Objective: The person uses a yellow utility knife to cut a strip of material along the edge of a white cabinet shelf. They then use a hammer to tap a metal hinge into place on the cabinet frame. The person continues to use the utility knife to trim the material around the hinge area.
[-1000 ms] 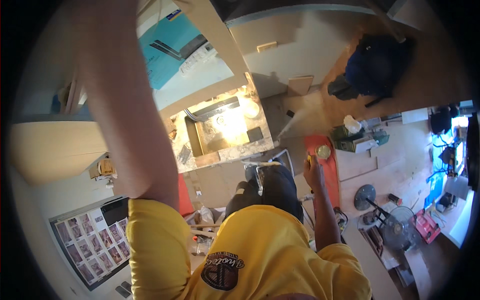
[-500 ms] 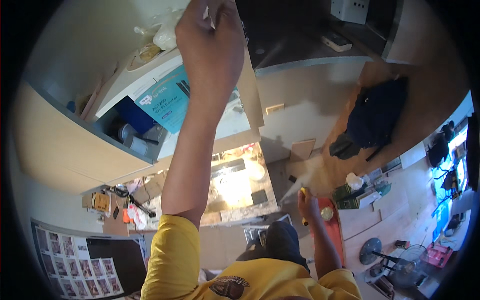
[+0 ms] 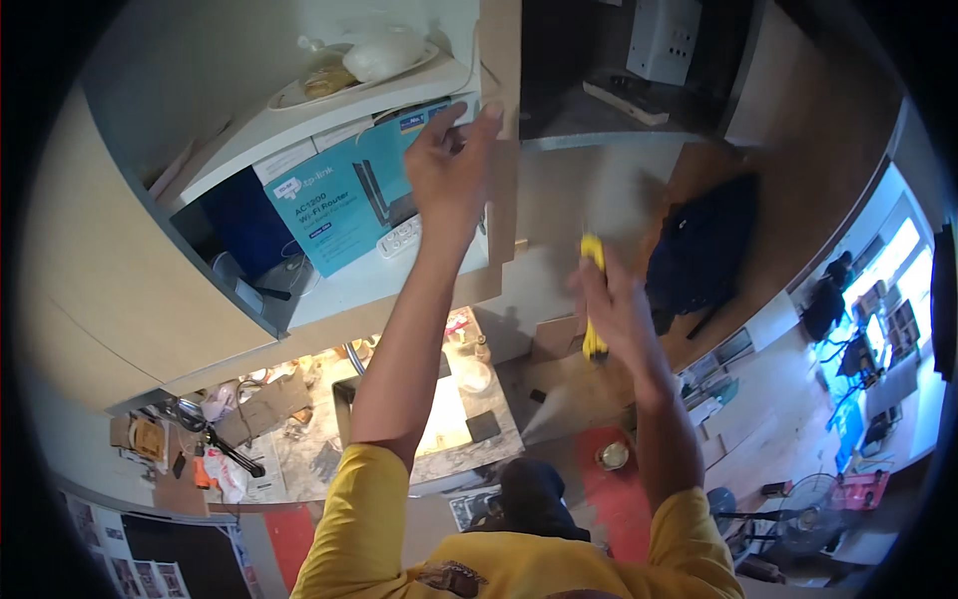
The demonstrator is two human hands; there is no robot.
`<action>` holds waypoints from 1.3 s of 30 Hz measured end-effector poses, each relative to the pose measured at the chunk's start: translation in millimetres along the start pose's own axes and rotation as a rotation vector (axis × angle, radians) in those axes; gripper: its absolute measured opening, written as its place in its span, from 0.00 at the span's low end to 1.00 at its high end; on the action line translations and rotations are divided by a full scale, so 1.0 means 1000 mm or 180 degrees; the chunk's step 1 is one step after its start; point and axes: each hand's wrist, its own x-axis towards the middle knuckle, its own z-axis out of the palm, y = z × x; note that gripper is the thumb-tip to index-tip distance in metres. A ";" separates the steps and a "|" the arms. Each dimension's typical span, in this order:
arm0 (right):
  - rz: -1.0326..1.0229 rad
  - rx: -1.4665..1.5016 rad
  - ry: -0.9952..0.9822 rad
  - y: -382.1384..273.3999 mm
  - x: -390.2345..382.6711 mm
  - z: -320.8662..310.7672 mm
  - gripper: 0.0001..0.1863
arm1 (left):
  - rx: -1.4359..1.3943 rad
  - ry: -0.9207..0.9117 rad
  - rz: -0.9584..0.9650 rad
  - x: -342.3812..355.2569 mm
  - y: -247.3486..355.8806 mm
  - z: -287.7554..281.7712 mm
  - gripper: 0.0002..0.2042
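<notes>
My left hand (image 3: pixel 454 170) is raised in front of the open wall cabinet, close to its right upright panel (image 3: pixel 507 150). Its fingers are bent but apart, and I see nothing held between them. Behind that hand, a teal router box (image 3: pixel 344 200) leans on the lower shelf, partly covered by my wrist. A white power strip (image 3: pixel 401 240) lies in front of the box. My right hand (image 3: pixel 617 304) is wrapped around a yellow utility knife (image 3: pixel 594 299), held upright beneath the dark shelf.
On the upper cabinet shelf (image 3: pixel 239 135) is a plate with bagged items. A white device (image 3: pixel 664 40) stands on the dark shelf at right. Below lies a cluttered, brightly lit counter (image 3: pixel 329 469). A dark bag (image 3: pixel 704 255) hangs at right, and a fan (image 3: pixel 813 514) stands lower right.
My left hand has come down from the top, and its fingers have parted. My right hand has risen with the utility knife toward the cabinet. The whole view has shifted.
</notes>
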 end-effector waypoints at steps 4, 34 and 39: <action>-0.1448 -0.0425 0.0643 -0.072 0.064 -0.014 0.09 | 0.0189 0.0500 0.1215 0.032 0.019 0.030 0.27; -0.1830 -0.3087 0.1089 -0.172 0.139 0.034 0.15 | 0.0457 -0.0289 0.0605 0.073 0.018 -0.007 0.13; -0.1442 -0.2535 0.1215 -0.176 0.139 0.040 0.15 | 0.0221 -0.0275 0.0587 0.070 0.024 -0.008 0.11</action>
